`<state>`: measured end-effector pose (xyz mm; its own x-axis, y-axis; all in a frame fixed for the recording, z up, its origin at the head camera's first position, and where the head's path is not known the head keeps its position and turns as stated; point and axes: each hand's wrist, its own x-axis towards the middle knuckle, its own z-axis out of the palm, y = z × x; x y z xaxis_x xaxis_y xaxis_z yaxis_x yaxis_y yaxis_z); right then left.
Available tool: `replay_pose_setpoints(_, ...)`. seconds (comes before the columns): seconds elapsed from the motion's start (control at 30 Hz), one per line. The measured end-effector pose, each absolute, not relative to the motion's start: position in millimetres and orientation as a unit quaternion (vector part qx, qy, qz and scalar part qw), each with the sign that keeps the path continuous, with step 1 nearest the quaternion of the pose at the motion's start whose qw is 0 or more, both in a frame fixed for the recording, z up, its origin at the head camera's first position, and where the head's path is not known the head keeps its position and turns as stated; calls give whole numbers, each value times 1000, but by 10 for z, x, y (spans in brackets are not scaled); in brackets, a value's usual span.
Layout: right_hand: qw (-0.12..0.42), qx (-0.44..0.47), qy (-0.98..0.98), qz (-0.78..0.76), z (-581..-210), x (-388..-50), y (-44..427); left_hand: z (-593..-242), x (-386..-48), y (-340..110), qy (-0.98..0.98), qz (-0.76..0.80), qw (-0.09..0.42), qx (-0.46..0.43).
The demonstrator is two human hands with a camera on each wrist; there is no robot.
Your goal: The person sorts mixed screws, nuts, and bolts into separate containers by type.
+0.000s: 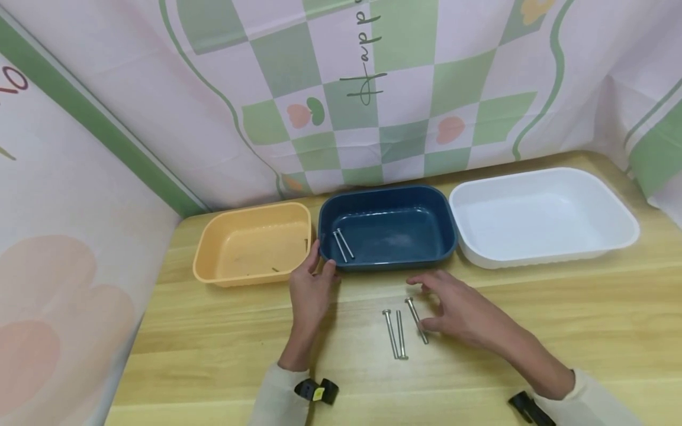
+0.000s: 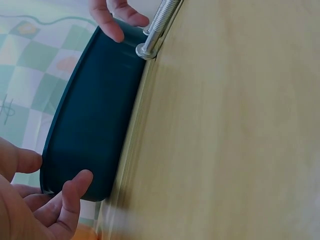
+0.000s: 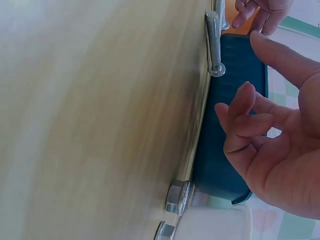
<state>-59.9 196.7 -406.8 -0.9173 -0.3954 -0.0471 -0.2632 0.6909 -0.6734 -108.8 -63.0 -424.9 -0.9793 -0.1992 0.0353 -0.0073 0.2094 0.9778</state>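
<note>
In the head view my left hand (image 1: pixel 311 293) grips the front left corner of the dark blue tray (image 1: pixel 386 264), with one finger at its end wall and the thumb at its front. Two long bolts (image 1: pixel 345 243) lie inside that tray at the left. My right hand (image 1: pixel 466 307), fingers loosely bent and holding nothing, hovers just right of three long bolts on the table. Its thumb is close to the rightmost bolt (image 1: pixel 417 320); whether they touch, I cannot tell. The other two (image 1: pixel 391 334) (image 1: pixel 401 335) lie side by side with heads at opposite ends.
Left of the blue tray stands a yellow tray (image 1: pixel 250 278) with a few small screws in it. A white tray (image 1: pixel 549 258) adjoins the blue one on the right. Behind the trays hangs a checked cloth (image 1: pixel 402 142), and another patterned panel (image 1: pixel 69 207) rises at the left.
</note>
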Motion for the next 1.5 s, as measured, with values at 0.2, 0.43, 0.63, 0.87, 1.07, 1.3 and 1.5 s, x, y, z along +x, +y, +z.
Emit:
replay_pose_setpoints(0.2, 121, -179, 911, -350, -4077, -601, 1987, -4250, -1089, -629, -776, -623, 68, 73)
replay_pose_setpoints(0.43, 159, -174, 909, -344, -4093, -625, 1988, -4253, -1094, -626, -775, -624, 66, 72)
replay_pose_setpoints(0.63, 172, -173, 911, -332, -4100, -636, 1992, -4253, -1089, -625, -777, -622, 66, 74)
replay_pose_setpoints(0.87, 186, -169, 911, -327, -4106, -634, 2006, -4251, -1087, -630, -781, -616, 64, 79)
replay_pose_setpoints(1.07, 205, -170, 907, -327, -4115, -632, 2027, -4261, -1080, -632, -778, -620, 66, 79)
replay_pose_setpoints(1.3, 211, -171, 909, -317, -4117, -634, 2025, -4244, -1076, -625, -777, -621, 65, 77)
replay_pose_setpoints(1.5, 204, -178, 907, -322, -4119, -627, 2012, -4236, -1069, -620, -777, -621, 70, 77)
